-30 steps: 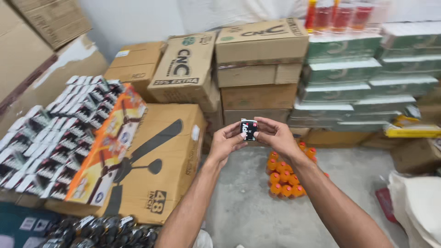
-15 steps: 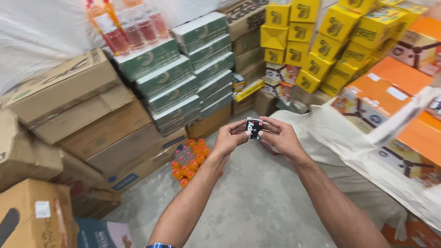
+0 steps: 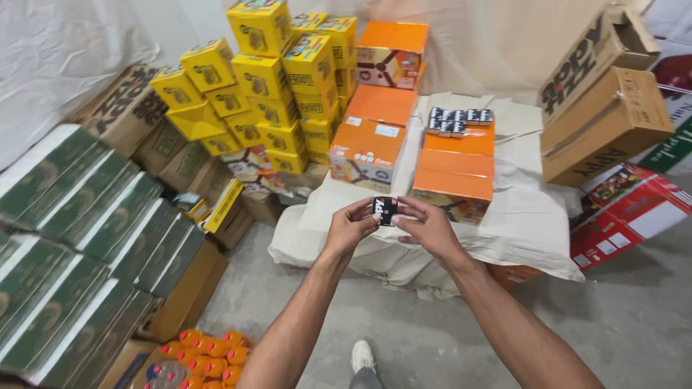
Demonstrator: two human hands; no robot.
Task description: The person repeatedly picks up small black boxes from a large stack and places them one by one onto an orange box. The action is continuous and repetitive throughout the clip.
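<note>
Both grips pinching small black box (image 3: 385,209) between my left hand (image 3: 351,229) and right hand (image 3: 427,229), mid-air, near the orange cartons (image 3: 454,169). Looks light, stiff card, slick; holding by side edges.

A single head-worn camera looks forward and down from standing height, over the person's outstretched forearms. The left hand (image 3: 351,227) and right hand (image 3: 430,229) sit near the frame's centre, fairly close to the lens. Beyond them it faces the orange cartons (image 3: 454,169) and yellow boxes (image 3: 277,79); the concrete floor (image 3: 620,324) fills the bottom, probably stretched by a wide lens.
</note>
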